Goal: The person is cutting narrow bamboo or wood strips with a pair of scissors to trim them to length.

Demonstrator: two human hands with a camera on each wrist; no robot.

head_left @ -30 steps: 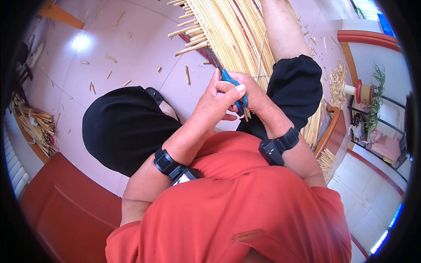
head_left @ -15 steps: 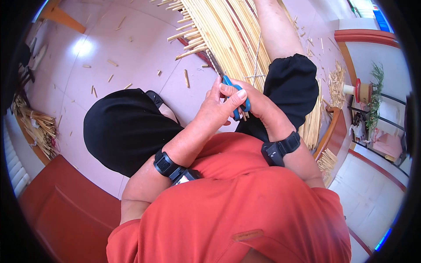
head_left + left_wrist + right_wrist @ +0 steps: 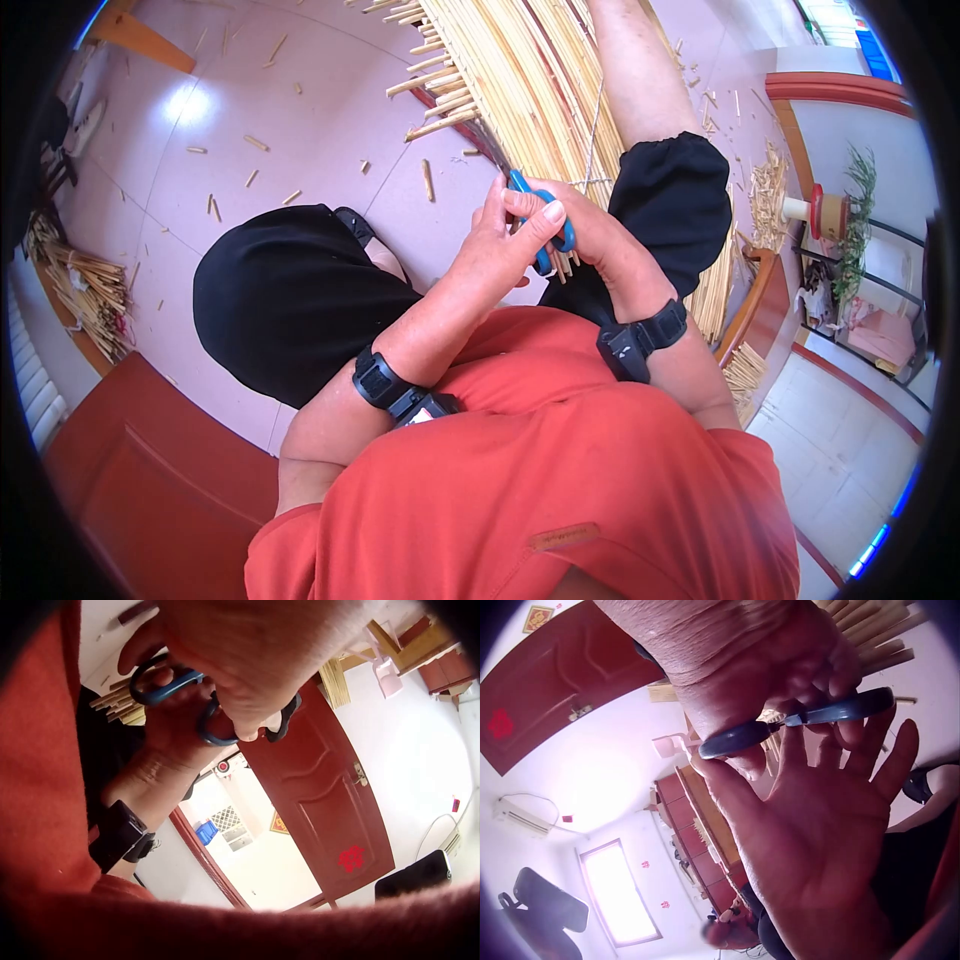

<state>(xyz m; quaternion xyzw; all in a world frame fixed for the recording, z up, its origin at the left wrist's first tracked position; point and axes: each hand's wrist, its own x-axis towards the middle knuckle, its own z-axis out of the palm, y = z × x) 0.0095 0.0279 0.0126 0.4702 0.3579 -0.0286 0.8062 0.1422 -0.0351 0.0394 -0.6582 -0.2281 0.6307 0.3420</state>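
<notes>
A pair of scissors point(image 3: 518, 183) with blue looped handles is held aslant, its dark metal blades pointing away along the left edge of a mat point(image 3: 530, 80). The mat's straight, pale yellow stalks lie side by side, uneven ends jutting past that edge. Thin cord point(image 3: 596, 125) runs over its right side.

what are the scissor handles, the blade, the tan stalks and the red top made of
Scissor handles: probably plastic, smooth, blue with a faint shine.
Blade: likely metal, dark grey and thin.
Tan stalks: apparently dried plant stems, unevenly straw-coloured.
Red top: matte cloth, softly folded; fibre unclear.
</notes>
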